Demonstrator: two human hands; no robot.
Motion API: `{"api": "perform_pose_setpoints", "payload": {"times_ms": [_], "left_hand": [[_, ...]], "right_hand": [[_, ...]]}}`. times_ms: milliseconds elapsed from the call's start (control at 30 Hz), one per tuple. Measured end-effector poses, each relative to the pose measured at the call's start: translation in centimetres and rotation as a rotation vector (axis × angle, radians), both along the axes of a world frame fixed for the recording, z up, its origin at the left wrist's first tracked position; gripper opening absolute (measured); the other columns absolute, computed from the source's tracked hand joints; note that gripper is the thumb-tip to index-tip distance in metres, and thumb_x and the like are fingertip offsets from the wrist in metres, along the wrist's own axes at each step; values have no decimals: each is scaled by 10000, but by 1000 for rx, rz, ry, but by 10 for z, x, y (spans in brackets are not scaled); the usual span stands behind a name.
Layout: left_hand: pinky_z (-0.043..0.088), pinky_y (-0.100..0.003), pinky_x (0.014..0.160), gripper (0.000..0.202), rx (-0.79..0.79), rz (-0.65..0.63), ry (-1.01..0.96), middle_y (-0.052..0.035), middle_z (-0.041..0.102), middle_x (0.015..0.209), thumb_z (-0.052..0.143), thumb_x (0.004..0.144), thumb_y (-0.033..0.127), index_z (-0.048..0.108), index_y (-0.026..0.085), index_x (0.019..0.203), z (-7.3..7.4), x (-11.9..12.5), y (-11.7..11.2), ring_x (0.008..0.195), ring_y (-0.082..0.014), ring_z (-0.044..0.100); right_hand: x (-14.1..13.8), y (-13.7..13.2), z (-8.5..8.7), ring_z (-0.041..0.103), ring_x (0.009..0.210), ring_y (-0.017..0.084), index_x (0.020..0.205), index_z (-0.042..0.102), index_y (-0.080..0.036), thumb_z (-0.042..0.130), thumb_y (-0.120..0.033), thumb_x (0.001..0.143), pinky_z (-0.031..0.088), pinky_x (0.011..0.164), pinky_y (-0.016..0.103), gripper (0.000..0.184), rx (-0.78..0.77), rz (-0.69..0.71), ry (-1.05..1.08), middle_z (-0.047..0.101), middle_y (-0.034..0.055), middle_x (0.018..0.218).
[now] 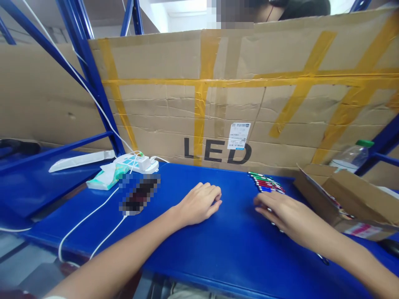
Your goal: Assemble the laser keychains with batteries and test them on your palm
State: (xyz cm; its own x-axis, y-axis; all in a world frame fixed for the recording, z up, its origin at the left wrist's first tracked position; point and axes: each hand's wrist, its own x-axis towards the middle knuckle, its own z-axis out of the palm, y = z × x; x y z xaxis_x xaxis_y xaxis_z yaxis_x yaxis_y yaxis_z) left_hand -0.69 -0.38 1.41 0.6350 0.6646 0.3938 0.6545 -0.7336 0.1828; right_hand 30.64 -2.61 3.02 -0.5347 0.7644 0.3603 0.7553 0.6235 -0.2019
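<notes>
On the blue tabletop (234,249), a row of pens (264,182) with green, red and blue barrels lies side by side near the cardboard wall. My right hand (280,214) is over the near end of this row, palm down, with its fingers curled together. Shiny pen tips peek out under the palm, and whether one is between the fingers is hidden. Below my right wrist, the end of a dark pen (323,259) shows. My left hand (199,204) rests on the tabletop in a loose fist, apart from the pens, with nothing visible in it.
An open cardboard box (358,199) with pens inside stands at the right, before a green-capped bottle (352,155). At the left lie a tissue pack (104,178), a power strip (148,166) and a blurred-out device (140,195) on a white cable. A cardboard wall (174,112) closes the back, with a person beyond.
</notes>
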Motion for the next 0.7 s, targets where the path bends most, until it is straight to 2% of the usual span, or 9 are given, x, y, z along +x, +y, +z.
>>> {"api": "perform_pose_setpoints", "payload": {"times_ms": [67, 133, 233, 333, 467, 700], "left_hand": [[394, -371, 817, 74, -30, 45, 11, -31, 687, 1022, 565, 1076, 226, 525, 218, 1014, -1, -1, 2, 907, -214, 604], [402, -380, 830, 58, -49, 85, 27, -35, 684, 1053, 565, 1055, 179, 525, 218, 1039, -2, -3, 4, 935, -223, 604], [409, -394, 843, 78, -66, 135, 40, -36, 680, 1080, 548, 1040, 151, 523, 223, 1056, -6, -4, 6, 970, -233, 606], [421, -407, 863, 56, -88, 205, 45, -51, 675, 1131, 549, 1058, 200, 530, 224, 1105, -9, -4, 6, 1018, -248, 608], [424, -425, 889, 64, -127, 233, 66, -54, 669, 1161, 512, 1073, 188, 548, 222, 1114, -9, -3, 6, 1049, -253, 592], [407, -397, 859, 160, -187, 234, -11, -41, 641, 1152, 483, 1028, 92, 550, 227, 1084, -7, -1, 4, 1014, -227, 568]], "right_hand": [[-35, 4, -4, 712, 866, 241, 1053, 670, -282, 518, -434, 1079, 540, 794, 383, 216, -134, -25, 156, 758, 40, 996], [-62, 8, -17, 663, 780, 224, 1127, 654, -273, 497, -478, 1081, 518, 723, 363, 263, -272, -80, 360, 711, 22, 903], [-82, 10, -41, 610, 752, 207, 1139, 661, -257, 511, -571, 1053, 488, 678, 339, 359, -405, -86, 622, 632, 3, 836], [-83, 11, -53, 566, 725, 184, 1129, 675, -244, 594, -644, 1000, 460, 640, 311, 428, -491, -99, 782, 596, -4, 826], [-77, 14, -52, 477, 633, 143, 1128, 674, -241, 677, -711, 929, 394, 542, 278, 510, -579, -142, 925, 545, -20, 824], [-71, 13, -46, 417, 570, 116, 1095, 659, -252, 761, -617, 878, 359, 492, 260, 436, -571, -173, 985, 490, -38, 811]]}}
